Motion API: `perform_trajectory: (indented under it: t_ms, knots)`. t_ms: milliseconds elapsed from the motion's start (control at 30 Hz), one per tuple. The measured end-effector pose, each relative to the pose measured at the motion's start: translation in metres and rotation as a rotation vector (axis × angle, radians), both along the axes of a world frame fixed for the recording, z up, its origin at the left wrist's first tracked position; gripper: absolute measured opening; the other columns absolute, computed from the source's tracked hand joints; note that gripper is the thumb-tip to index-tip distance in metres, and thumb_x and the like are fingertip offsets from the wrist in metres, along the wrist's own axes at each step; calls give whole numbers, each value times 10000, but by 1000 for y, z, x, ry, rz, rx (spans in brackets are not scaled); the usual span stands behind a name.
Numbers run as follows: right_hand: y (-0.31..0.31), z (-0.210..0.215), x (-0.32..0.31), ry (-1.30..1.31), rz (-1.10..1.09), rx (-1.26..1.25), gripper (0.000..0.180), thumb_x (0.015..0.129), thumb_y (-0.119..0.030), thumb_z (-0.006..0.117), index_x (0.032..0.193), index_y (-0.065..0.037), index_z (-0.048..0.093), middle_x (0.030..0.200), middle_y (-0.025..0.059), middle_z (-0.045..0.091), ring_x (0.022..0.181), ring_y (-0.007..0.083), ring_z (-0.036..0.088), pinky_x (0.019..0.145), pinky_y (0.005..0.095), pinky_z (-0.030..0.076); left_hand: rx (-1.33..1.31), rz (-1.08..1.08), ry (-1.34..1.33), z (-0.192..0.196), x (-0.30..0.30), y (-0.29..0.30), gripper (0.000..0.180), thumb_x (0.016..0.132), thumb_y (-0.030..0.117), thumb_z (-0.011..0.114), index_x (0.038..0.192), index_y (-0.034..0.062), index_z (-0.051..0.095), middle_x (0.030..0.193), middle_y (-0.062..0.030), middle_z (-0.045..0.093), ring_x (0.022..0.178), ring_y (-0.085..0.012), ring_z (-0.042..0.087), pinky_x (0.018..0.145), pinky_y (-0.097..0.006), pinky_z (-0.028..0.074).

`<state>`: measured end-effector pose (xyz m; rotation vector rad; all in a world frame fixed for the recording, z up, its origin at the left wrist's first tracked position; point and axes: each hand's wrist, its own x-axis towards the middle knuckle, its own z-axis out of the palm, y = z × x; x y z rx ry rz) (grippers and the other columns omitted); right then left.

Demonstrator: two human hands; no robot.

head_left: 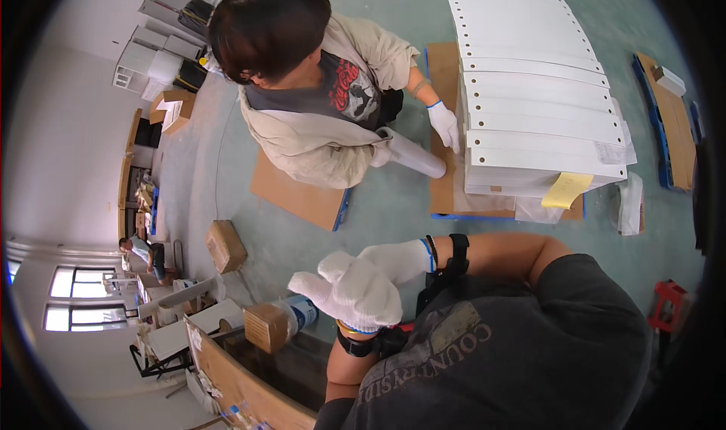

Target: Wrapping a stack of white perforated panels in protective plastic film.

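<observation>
Both of the person's hands wear white knit gloves and meet in front of the chest; the left hand (344, 290) lies over the right hand (393, 262), fingers loosely spread, and whether either grips anything cannot be told; just beside the left hand's fingertips is a clear plastic bottle (296, 314) with a blue label, its end touching a small brown cardboard block (266, 327); both rest at the edge of a dark tray in a brown carton (242, 384); across the green floor a co-worker in a beige jacket crouches, one gloved hand (446, 125) flat against a tall stack of white perforated panels (537, 97), the other holding a roll of clear film (412, 154) against the stack's base; the stack stands on a sheet of brown cardboard (442, 74); a yellow paper slip (567, 190) hangs at its lower front edge; a closed brown box (225, 245) sits on the floor to the left; a flat brown sheet (299, 195) lies beside the co-worker
</observation>
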<state>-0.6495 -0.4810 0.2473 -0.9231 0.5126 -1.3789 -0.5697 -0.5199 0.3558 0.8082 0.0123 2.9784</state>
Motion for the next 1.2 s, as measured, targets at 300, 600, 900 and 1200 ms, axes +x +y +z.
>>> perform_trajectory:
  t_ms: [300, 600, 900, 1200]
  knots:
    - [-43, -49, 31, 372, -369, -287, 214, 786, -181, 674, 938, -35, 634, 765, 45, 647, 679, 231, 605, 632, 342, 474, -238, 83, 124, -11, -6, -21, 934, 748, 657, 612, 1480, 389, 98, 1569, -34, 15, 1403, -442, 40, 1006, -669, 211]
    - [-40, -52, 36, 408, -468, -160, 302, 801, -211, 673, 1037, -34, 608, 831, 48, 658, 707, 190, 618, 659, 316, 490, -299, -26, 48, -56, 2, -81, 775, 769, 615, 627, 1368, 186, 386, 1352, -133, 402, 1187, -403, 393, 920, -626, 351]
    - [-9, -79, 10, 536, -462, 683, 274, 805, -262, 653, 950, -30, 659, 859, 65, 673, 695, 135, 626, 640, 291, 510, -254, -166, -126, -97, 10, -156, 739, 799, 606, 595, 1326, 116, 424, 1278, -150, 467, 1151, -375, 436, 964, -606, 328]
    - [274, -318, 133, 1520, -207, 1611, 137, 701, -192, 593, 732, -118, 705, 736, 114, 677, 741, 284, 672, 653, 389, 540, -450, -421, -469, -150, -40, -142, 769, 894, 619, 357, 1442, 88, 259, 1460, -176, 307, 1311, -437, 306, 1096, -585, 207]
